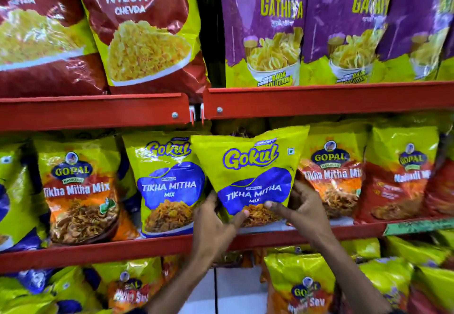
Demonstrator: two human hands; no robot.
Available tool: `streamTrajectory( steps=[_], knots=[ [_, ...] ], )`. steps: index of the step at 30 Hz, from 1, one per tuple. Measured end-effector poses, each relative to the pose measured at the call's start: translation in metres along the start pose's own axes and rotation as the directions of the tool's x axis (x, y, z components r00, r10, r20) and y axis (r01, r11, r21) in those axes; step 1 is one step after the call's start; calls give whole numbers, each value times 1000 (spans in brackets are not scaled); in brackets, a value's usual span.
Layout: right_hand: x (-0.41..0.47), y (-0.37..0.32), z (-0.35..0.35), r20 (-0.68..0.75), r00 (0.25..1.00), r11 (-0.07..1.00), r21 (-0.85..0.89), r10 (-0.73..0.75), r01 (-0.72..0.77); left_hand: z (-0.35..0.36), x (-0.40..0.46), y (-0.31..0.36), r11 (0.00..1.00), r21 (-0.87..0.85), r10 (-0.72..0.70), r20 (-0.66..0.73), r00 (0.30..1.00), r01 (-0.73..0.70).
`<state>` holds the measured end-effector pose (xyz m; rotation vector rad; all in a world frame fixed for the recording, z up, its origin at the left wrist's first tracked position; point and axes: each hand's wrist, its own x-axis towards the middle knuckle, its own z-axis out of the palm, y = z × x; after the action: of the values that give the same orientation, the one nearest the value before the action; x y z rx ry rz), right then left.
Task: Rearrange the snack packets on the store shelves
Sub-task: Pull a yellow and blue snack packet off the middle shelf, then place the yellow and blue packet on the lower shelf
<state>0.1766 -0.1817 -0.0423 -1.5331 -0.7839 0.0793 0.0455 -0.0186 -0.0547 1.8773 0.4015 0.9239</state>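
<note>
A yellow-and-blue Gokul Tikha Mitha Mix packet stands tilted at the middle of the red middle shelf. My left hand grips its lower left corner, thumb on the front. My right hand grips its lower right side, fingers wrapped behind. A second, identical Gokul packet stands just to the left, touching it. Gopal Tikha Mitha Mix packets stand further left and right of the pair.
The upper shelf carries red Nylon Chevda bags and purple Papdi Gathiya bags. A Gopal Nadiadi Mix packet stands at the right. The lowest shelf holds several Gopal Sev packets. A black upright divides the bays.
</note>
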Motion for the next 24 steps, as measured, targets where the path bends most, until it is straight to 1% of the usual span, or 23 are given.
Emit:
streamTrajectory(
  steps=[2,5,9,10,13,15,18,20,22,24],
  knots=[
    [-12,-12,-1,1,999,999,18,-34,33,-7,-14,8,997,-72,16,-17,1000,-17],
    [-31,-30,0,-1,997,997,31,-72,72,-20,-33,23,996,-75,37,-22,999,-38],
    [-65,-33,5,17,998,997,54,-60,59,-41,-60,25,996,-87,17,6,1000,-17],
    [-75,-28,8,32,999,997,58,-43,41,-46,-69,20,996,-90,-5,23,1000,7],
    [-106,-3,21,88,995,996,77,44,-51,-57,-100,-8,989,-93,-110,83,990,118],
    [-126,23,35,131,982,987,74,135,-146,-62,-122,-38,974,-84,-199,110,974,209],
    [-151,73,57,188,933,948,24,308,-318,-62,-149,-82,940,-59,-322,155,934,335],
    [-162,109,71,217,892,916,-33,397,-400,-62,-162,-115,919,-20,-383,197,903,394],
    [-168,136,82,241,859,892,-85,451,-444,-59,-170,-144,904,20,-420,223,880,426],
    [-166,155,94,259,838,877,-162,480,-452,-52,-170,-174,881,55,-469,221,855,469]
  ],
)
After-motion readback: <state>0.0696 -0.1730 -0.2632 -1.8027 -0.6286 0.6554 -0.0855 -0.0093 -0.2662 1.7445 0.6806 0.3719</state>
